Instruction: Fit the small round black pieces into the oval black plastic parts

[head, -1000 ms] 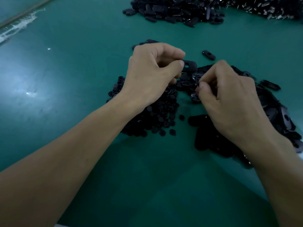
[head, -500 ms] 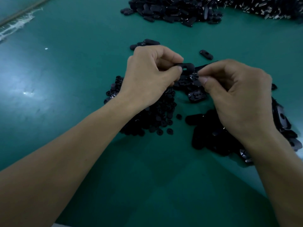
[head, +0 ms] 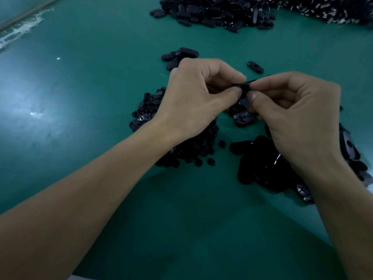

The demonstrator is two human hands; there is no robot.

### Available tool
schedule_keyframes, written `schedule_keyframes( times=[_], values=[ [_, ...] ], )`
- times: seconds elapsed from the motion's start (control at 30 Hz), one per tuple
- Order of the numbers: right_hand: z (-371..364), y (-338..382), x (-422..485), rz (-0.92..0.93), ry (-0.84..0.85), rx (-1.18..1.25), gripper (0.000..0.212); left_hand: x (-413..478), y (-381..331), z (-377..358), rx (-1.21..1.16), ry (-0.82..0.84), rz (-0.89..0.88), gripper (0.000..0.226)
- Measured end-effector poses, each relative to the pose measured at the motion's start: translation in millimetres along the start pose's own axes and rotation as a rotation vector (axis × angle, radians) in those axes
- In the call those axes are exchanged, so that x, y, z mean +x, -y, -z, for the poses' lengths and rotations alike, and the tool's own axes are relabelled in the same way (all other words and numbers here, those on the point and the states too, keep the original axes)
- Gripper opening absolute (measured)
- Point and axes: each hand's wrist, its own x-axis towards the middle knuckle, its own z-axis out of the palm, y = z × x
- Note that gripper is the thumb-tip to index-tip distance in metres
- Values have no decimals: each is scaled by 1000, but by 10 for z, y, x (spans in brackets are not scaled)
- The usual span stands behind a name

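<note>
An oval black part [head: 244, 87] is held in the air at the centre of the frame, above the gap between two dark heaps. The left hand [head: 197, 98] pinches its left end between thumb and curled forefinger. The right hand [head: 298, 118] grasps its right end the same way, so the fingertips of the two hands nearly meet. The fingers hide most of the part, and whether a small round piece is already in it cannot be told.

Just below the hands one oval part [head: 244, 118] lies hollow side up on the green table mat [head: 80, 98]. Under the left wrist is a heap of small round black pieces [head: 145, 112], too many to count. Three loose round pieces [head: 221, 143] lie at its right edge. Under the right hand and forearm spreads a heap of oval parts [head: 260, 170], largely covered by the arm.

Above the hands a single oval part [head: 255, 67] lies alone, and a cluster of about four oval parts [head: 179, 55] sits behind the left knuckles. Along the top edge lie two more heaps: a large heap of black ovals [head: 212, 13] at the centre and a heap of glinting metal bits [head: 333, 11] at the upper right. A white frayed strip [head: 20, 30] crosses the upper left corner.
</note>
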Motion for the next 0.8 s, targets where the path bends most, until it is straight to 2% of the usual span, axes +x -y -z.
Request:
schedule_keyframes(
  times=[0.23,0.63,0.8],
  values=[
    [0,29,1,42,60,-72,22,-4,4,0,17,25,-19,16],
    [-13,49,-52,29,23,-244,36,-41,-51,-6,138,120,-49,21],
    [-38,7,-55,-5,57,-130,36,-44,-51,-3,265,93,-107,17]
  ],
)
